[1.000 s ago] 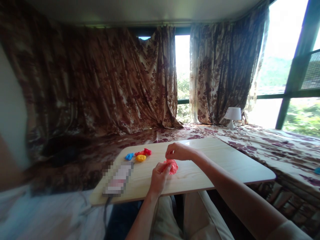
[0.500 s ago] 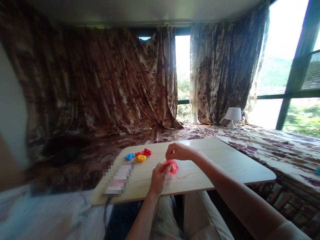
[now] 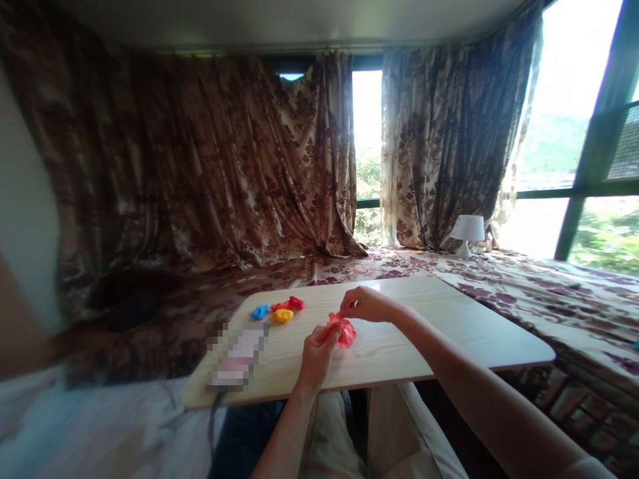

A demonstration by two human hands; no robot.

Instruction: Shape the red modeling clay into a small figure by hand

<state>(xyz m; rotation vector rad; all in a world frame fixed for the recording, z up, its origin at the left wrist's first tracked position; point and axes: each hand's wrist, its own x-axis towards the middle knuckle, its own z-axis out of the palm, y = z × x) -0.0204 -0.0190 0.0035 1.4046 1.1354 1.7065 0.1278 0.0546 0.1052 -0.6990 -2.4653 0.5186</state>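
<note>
Head view: left hand pinches crumpled pink piece over desk; right hand curled near its far edge, can't tell if gripping.

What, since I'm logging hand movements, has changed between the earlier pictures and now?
The bare right hand has shifted slightly rightward at the far edge of the ruffled coral-pink piece; whether it grips that piece is unclear. The bare left hand still pinches its left side. The crumpled blue lump, yellow lump and red clump stayed on the pale wood-grain table.
</note>
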